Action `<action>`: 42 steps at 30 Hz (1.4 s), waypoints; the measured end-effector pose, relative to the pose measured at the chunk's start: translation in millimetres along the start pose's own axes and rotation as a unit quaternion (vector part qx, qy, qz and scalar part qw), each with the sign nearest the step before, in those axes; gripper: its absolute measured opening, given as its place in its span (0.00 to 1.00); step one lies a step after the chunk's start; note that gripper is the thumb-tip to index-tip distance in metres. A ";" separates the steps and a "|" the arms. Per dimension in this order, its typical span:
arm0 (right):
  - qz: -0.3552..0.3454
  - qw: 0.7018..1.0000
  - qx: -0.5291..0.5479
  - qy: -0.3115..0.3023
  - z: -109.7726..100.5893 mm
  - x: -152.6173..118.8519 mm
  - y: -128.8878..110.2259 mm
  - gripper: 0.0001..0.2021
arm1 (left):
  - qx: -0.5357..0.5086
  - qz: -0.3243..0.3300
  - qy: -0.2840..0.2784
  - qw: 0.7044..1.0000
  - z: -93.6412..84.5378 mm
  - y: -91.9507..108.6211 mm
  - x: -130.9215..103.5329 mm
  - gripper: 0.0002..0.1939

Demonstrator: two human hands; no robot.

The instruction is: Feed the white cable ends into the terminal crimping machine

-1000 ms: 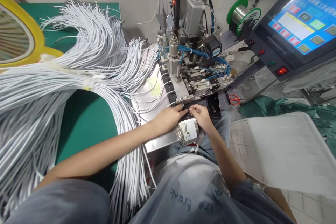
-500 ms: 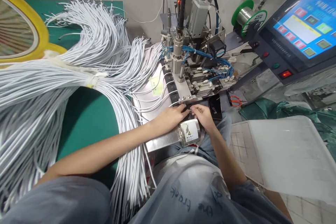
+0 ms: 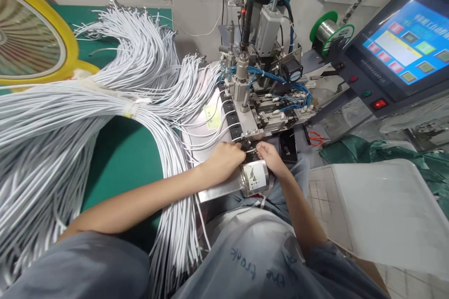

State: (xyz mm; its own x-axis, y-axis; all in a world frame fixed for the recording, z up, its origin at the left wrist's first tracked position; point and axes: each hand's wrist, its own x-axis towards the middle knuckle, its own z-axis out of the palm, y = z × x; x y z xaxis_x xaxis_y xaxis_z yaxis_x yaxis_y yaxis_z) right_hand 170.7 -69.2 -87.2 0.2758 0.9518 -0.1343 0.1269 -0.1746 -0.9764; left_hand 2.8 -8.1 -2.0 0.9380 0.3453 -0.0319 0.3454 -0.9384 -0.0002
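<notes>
My left hand [image 3: 226,161] is closed around a white cable [image 3: 250,151], a short stretch of which shows between my hands. The fingers of my right hand [image 3: 270,156] pinch that cable's end; the tip itself is hidden. Both hands are at the front of a soldering machine [image 3: 242,88] with metal cylinders and blue air tubes. Several white cables lie across its black slotted holder [image 3: 229,112], just beyond my left hand. Below my hands sits a metal box with a white label [image 3: 255,176].
Large bundles of white cables [image 3: 140,107] cover the green table [image 3: 122,163] at left, beside a yellow fan [image 3: 70,42]. At right are a solder spool [image 3: 326,32], a control screen [image 3: 403,46], red-handled scissors [image 3: 316,138], a phone [image 3: 288,145] and a white bin [image 3: 386,205].
My hands have drawn slightly apart, so more of the white cable shows between them. My left hand has turned into a tighter fist. The view has shifted a little.
</notes>
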 end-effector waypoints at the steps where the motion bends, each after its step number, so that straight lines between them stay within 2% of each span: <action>1: -0.007 1.000 -0.019 0.022 -1.5 0.1 0.1 0.15 | 0.003 0.001 -0.001 1.000 -0.8 0.0 -0.8 0.11; 5: -0.038 0.987 -0.058 0.142 -7.1 -14.3 -12.3 0.13 | 0.004 0.012 -0.004 1.000 -2.8 -0.2 -2.3 0.10; 8: -0.089 0.966 -0.066 0.236 1.4 -46.2 -29.9 0.11 | 0.007 0.011 -0.010 1.000 -4.3 -1.0 -2.0 0.10; 9: -0.102 0.964 -0.065 0.236 8.3 -59.1 -35.0 0.11 | 0.010 0.006 -0.012 1.000 -4.7 -1.4 -1.5 0.10; 11: -0.094 0.978 -0.070 0.173 26.9 -83.6 -41.6 0.10 | 0.020 -0.017 -0.014 1.000 -4.9 -2.8 0.2 0.11; 13: -0.067 0.994 -0.082 0.038 49.3 -102.2 -42.3 0.11 | 0.031 -0.047 -0.015 0.998 -3.8 -5.0 2.4 0.11; 15: -0.038 0.990 -0.081 -0.111 72.1 -113.2 -37.5 0.12 | 0.029 -0.072 -0.014 0.997 -1.3 -7.8 4.0 0.12; 16: -0.022 0.983 -0.074 -0.166 82.5 -116.3 -33.5 0.11 | 0.025 -0.077 -0.012 0.997 0.4 -9.3 4.3 0.12; 17: -0.005 0.977 -0.065 -0.203 92.0 -118.2 -29.1 0.09 | 0.023 -0.080 -0.006 0.997 2.1 -10.5 4.2 0.12; 19: 0.032 0.970 -0.043 -0.238 106.2 -120.2 -20.7 0.07 | 0.027 -0.080 0.009 0.996 4.8 -11.7 3.2 0.13; 22: 0.108 0.949 0.018 -0.296 113.5 -121.5 -14.8 0.03 | 0.043 -0.081 0.023 0.996 5.7 -9.4 0.8 0.13; 25: 0.142 0.939 0.038 -0.311 110.4 -122.5 -16.9 0.03 | 0.053 -0.078 0.030 0.995 4.6 -4.7 -0.5 0.13; 27: 0.107 0.949 0.004 -0.297 110.0 -123.5 -18.9 0.02 | 0.052 -0.070 0.038 0.995 4.1 -2.0 -0.5 0.13; 29: 0.069 0.948 -0.029 -0.309 112.0 -125.1 -20.6 0.02 | 0.043 -0.059 0.042 0.996 3.2 -0.2 -0.3 0.13; 32: 0.052 0.946 -0.057 -0.316 108.5 -127.1 -26.6 0.07 | 0.021 -0.040 0.049 0.998 -1.1 3.5 -1.8 0.13; 35: 0.006 0.963 -0.116 -0.244 82.9 -121.9 -40.1 0.09 | -0.034 -0.003 0.089 0.995 -7.3 12.4 -6.1 0.14; 39: -0.015 0.982 -0.167 -0.090 30.1 -97.9 -59.0 0.13 | -0.149 0.073 0.146 0.975 -10.1 24.3 -11.3 0.19; 42: -0.031 0.994 -0.108 -0.014 3.6 -77.4 -65.3 0.07 | -0.222 0.072 0.139 0.962 -7.7 21.9 -9.5 0.19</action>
State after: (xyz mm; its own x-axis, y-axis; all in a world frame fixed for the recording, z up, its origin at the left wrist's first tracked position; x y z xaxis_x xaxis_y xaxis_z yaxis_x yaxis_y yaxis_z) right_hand 137.6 -130.5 -13.7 0.2349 0.9686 -0.0820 0.3453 -0.1620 -0.9244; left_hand 1.6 -31.9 5.9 0.9273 0.2601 0.2692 0.1327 -0.9010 0.4131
